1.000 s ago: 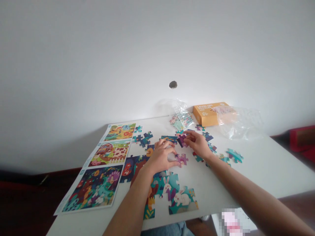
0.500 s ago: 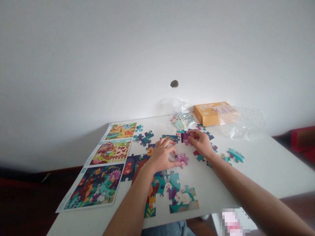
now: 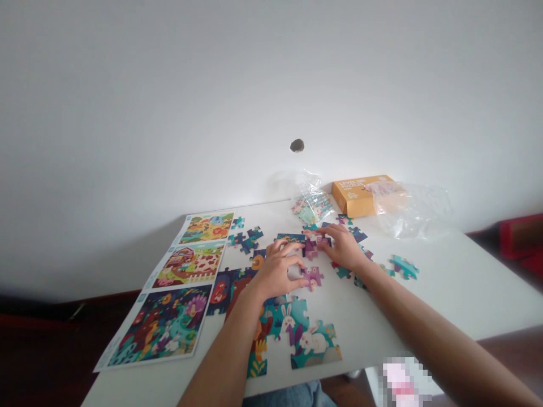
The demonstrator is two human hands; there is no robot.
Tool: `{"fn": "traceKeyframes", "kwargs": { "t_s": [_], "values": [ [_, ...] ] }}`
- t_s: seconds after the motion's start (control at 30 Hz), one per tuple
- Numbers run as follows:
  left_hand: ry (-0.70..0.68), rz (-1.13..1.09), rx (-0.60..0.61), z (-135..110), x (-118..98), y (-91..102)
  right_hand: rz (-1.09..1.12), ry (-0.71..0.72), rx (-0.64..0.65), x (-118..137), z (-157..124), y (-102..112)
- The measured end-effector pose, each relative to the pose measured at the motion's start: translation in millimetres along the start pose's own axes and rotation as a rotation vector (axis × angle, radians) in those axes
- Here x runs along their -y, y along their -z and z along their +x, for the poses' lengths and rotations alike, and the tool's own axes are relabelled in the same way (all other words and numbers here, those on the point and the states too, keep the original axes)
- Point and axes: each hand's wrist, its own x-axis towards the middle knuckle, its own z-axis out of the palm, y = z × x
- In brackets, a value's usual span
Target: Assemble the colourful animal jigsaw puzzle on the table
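My left hand [image 3: 280,271] rests over the puzzle with curled fingers; its thumb and index finger grip the left edge of a purple puzzle piece [image 3: 313,278]. My right hand [image 3: 345,249] has its fingertips on another purple piece [image 3: 311,249], just behind the first and apart from it. Beside my left fingertips lies a dark piece with orange marks [image 3: 291,237]. Joined pieces with white rabbits [image 3: 314,340] lie nearer to me, and a dark joined part with a red animal [image 3: 219,290] extends left, partly covered by my left hand and forearm.
A sheet with three printed pictures [image 3: 163,322] lies at the left. Loose pieces [image 3: 404,267] are scattered around both hands. At the back are a bag of pieces [image 3: 313,206], an orange puzzle box [image 3: 354,198] and clear plastic wrap [image 3: 418,212], against a white wall [image 3: 169,113].
My right hand has brought its purple piece slightly left and closer to me, and its fingers have come lower over it. The left hand has stayed almost in place.
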Motion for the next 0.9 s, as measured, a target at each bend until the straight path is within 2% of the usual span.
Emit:
{"fn": "traceKeyframes", "kwargs": {
  "t_s": [0.17, 0.33, 0.5, 0.6, 0.9],
  "values": [
    [0.000, -0.013, 0.025, 1, -1, 1.0, -0.167, -0.009, 0.053, -17, 0, 5],
    [0.021, -0.006, 0.015, 1, -2, 2.4, -0.176, -0.053, 0.054, -15, 0, 3],
    [0.012, 0.003, 0.009, 0, 1, 1.1, -0.160, 0.025, 0.082, -10, 0, 5],
    [0.007, 0.004, 0.005, 0, 2, -0.2, -0.165, 0.022, 0.088, -10, 0, 6],
    [0.009, -0.011, -0.003, -1, 3, 0.6, -0.201, 0.015, 0.035, -14, 0, 4]
  ]
}}
